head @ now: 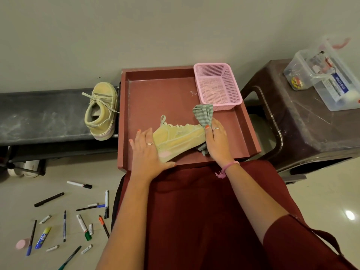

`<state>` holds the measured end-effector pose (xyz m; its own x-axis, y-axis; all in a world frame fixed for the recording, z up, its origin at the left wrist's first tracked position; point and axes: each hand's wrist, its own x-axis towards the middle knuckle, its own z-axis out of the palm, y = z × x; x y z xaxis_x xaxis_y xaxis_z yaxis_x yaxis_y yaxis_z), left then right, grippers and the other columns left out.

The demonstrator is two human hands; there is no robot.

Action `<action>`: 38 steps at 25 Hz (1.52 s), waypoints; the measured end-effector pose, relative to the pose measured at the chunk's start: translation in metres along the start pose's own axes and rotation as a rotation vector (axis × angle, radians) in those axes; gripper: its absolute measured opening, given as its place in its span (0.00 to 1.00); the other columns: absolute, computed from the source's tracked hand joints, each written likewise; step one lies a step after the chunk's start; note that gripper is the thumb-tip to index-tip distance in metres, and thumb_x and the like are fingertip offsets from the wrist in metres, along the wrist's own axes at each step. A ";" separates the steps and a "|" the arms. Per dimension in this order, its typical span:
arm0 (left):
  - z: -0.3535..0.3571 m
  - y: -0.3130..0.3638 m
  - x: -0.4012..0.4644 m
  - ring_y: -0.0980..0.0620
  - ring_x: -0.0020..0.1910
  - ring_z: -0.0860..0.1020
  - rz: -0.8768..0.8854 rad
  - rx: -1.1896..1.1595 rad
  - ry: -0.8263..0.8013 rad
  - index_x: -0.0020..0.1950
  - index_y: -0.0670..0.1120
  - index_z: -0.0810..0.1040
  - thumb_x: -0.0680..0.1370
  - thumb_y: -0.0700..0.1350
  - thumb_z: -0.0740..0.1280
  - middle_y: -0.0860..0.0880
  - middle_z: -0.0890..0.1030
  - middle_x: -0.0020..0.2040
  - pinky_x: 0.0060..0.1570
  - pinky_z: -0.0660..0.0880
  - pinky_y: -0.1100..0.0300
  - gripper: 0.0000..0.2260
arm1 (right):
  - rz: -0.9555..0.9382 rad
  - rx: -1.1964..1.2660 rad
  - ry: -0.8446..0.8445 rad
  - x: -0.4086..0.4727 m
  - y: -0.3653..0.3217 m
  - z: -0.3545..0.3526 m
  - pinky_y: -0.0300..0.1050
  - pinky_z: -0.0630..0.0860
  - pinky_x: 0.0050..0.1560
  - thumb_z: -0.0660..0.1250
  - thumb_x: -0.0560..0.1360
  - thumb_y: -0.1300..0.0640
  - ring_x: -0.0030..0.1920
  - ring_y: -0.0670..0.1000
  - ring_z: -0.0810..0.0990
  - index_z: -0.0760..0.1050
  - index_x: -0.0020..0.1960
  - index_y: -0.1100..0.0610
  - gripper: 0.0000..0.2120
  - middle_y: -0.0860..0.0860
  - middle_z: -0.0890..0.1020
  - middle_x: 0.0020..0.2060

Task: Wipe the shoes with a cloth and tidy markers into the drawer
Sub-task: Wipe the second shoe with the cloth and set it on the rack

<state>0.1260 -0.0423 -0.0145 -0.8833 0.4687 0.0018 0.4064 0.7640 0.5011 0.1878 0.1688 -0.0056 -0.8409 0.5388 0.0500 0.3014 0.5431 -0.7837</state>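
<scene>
Yellow shoe [179,140] lies on side in open reddish drawer [155,98], frame centre. Left hand [149,151] flat on its heel end, fingers straight. Right hand [216,139] grips green striped cloth [203,114] against toe. Pink basket [218,85] at drawer's 1 o'clock corner. Second shoe [102,111] on dark bench [39,112], 9 o'clock. Markers [83,227] scattered on floor, 7 o'clock.

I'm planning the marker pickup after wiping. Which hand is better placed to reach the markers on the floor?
Left, probably. The markers lie scattered on the floor on the person's left, below the left hand, which only rests on the shoe. The right hand grips the cloth on the far side.
</scene>
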 end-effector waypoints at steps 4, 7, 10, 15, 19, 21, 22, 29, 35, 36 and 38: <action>0.012 0.018 0.002 0.41 0.72 0.61 -0.057 0.042 0.122 0.72 0.40 0.64 0.58 0.57 0.80 0.41 0.68 0.67 0.73 0.49 0.37 0.49 | 0.021 -0.013 0.055 -0.001 -0.008 0.004 0.54 0.60 0.72 0.56 0.80 0.62 0.70 0.55 0.66 0.71 0.68 0.62 0.17 0.56 0.73 0.67; 0.015 0.012 -0.006 0.41 0.65 0.67 -0.040 -0.088 0.210 0.68 0.39 0.68 0.60 0.54 0.79 0.41 0.72 0.61 0.66 0.62 0.35 0.42 | -0.085 -0.137 -0.033 -0.030 -0.028 0.029 0.53 0.46 0.77 0.55 0.80 0.60 0.75 0.54 0.58 0.68 0.71 0.59 0.20 0.54 0.69 0.71; 0.018 0.012 -0.012 0.44 0.62 0.69 -0.012 -0.132 0.270 0.67 0.39 0.70 0.62 0.54 0.79 0.43 0.74 0.59 0.66 0.62 0.35 0.40 | -0.284 -0.286 -0.141 -0.054 -0.025 0.037 0.50 0.44 0.74 0.55 0.81 0.59 0.76 0.52 0.57 0.65 0.73 0.55 0.20 0.50 0.67 0.73; 0.026 0.016 -0.016 0.43 0.60 0.71 0.057 -0.052 0.308 0.64 0.38 0.71 0.62 0.50 0.79 0.42 0.75 0.57 0.71 0.55 0.39 0.36 | -0.174 -0.330 0.041 -0.012 -0.010 0.015 0.51 0.62 0.71 0.57 0.78 0.62 0.65 0.56 0.73 0.76 0.60 0.62 0.14 0.57 0.79 0.59; 0.030 0.013 -0.017 0.41 0.58 0.73 0.167 0.172 0.264 0.59 0.38 0.74 0.56 0.44 0.81 0.42 0.77 0.54 0.68 0.64 0.35 0.35 | 0.195 -0.160 -0.015 0.005 0.007 -0.010 0.46 0.67 0.45 0.58 0.79 0.60 0.48 0.60 0.77 0.75 0.41 0.62 0.11 0.57 0.79 0.42; 0.031 0.011 -0.016 0.40 0.56 0.74 0.163 0.210 0.247 0.59 0.39 0.73 0.54 0.45 0.82 0.42 0.77 0.53 0.67 0.65 0.36 0.37 | 0.128 -0.223 -0.055 -0.006 0.006 -0.005 0.45 0.67 0.56 0.59 0.78 0.59 0.56 0.59 0.77 0.78 0.42 0.63 0.12 0.56 0.81 0.48; 0.032 0.010 -0.015 0.41 0.56 0.74 0.163 0.223 0.245 0.59 0.40 0.72 0.54 0.46 0.82 0.42 0.77 0.53 0.67 0.65 0.36 0.38 | 0.057 -0.267 -0.090 -0.015 0.003 0.003 0.46 0.63 0.65 0.59 0.78 0.57 0.61 0.57 0.75 0.80 0.45 0.63 0.14 0.56 0.81 0.54; 0.028 0.007 -0.009 0.40 0.54 0.76 0.213 0.315 0.128 0.63 0.42 0.65 0.54 0.60 0.80 0.42 0.77 0.54 0.65 0.67 0.35 0.46 | -0.151 -0.163 -0.323 -0.025 0.025 -0.015 0.54 0.60 0.72 0.57 0.81 0.52 0.69 0.50 0.69 0.74 0.66 0.60 0.18 0.53 0.75 0.66; 0.015 -0.018 0.025 0.33 0.57 0.76 0.374 0.321 0.074 0.64 0.37 0.67 0.59 0.58 0.80 0.32 0.75 0.56 0.62 0.68 0.31 0.43 | -0.141 -0.224 -0.366 -0.040 0.033 0.004 0.51 0.42 0.76 0.59 0.81 0.54 0.74 0.48 0.61 0.73 0.67 0.57 0.17 0.50 0.69 0.71; 0.012 -0.022 0.028 0.32 0.58 0.75 0.389 0.342 0.074 0.63 0.34 0.70 0.61 0.55 0.80 0.30 0.75 0.56 0.60 0.69 0.31 0.40 | -0.140 -0.240 -0.340 -0.045 0.030 0.014 0.52 0.41 0.75 0.59 0.80 0.54 0.74 0.48 0.60 0.73 0.67 0.56 0.17 0.49 0.69 0.71; 0.007 -0.027 0.034 0.32 0.60 0.72 0.397 0.381 0.088 0.61 0.31 0.73 0.64 0.49 0.80 0.29 0.74 0.56 0.59 0.70 0.31 0.34 | -0.138 -0.250 -0.288 -0.046 0.022 0.028 0.53 0.42 0.75 0.57 0.81 0.54 0.75 0.48 0.59 0.71 0.69 0.55 0.18 0.49 0.69 0.71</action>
<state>0.0862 -0.0443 -0.0339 -0.6549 0.7269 0.2066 0.7531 0.6504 0.0987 0.2205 0.1376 -0.0429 -0.9618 0.2673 -0.0592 0.2476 0.7568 -0.6050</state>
